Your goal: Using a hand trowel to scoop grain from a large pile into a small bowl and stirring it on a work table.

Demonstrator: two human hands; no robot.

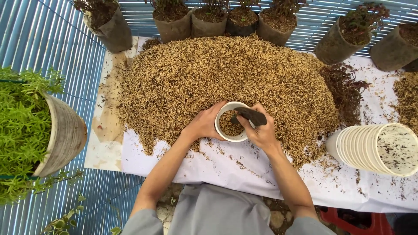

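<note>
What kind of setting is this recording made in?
Probably a plant nursery potting area. A big heap of rice husks lies on a white sheet, small plants in dark grow bags line the back, and a stack of white pots lies at the right.

The dark object [249, 115] in the right hand [261, 132] is half covered by the fingers, so its kind cannot be told. The left hand [204, 124] hides the near-left wall of the white cup [226, 135]. The top edge cuts off the row of dark grow bags [174, 28], and their plants are mostly out of view. The left edge crops the green plant [17, 126] in its pot [65, 137]. The right edge clips the stack of white cups [370, 148] and a second husk pile [407, 98]. The red thing [352, 219] below is largely hidden under the white sheet [244, 174].
</note>
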